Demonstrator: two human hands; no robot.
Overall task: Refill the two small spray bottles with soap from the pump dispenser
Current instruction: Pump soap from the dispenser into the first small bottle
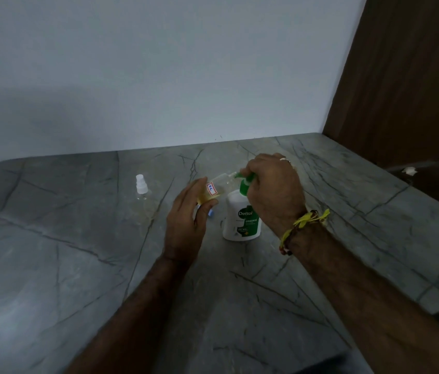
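Your left hand sits just left of the frame's centre, its grip clamped around a small clear spray bottle with its cap off. You hold that bottle tilted, its open neck pointing right toward the green nozzle of the Dettol pump dispenser. The neck and nozzle tip are touching or nearly so; you cannot tell which. A white sticker with a red border and blue writing shows on the bottle's side, and yellowish soap lies pooled in its lower end by your fingers.

Your right hand is curled over the dispenser's green pump head, grip clamped on it from above. A yellow thread band wraps that wrist, and a ring shows on one finger.

The dispenser stands upright on the grey veined tabletop, just right of centre. The second spray bottle, clear with a white spray top fitted, stands upright at centre left, well apart from your hands. Something small and blue peeks out beside your left hand; too hidden to identify.
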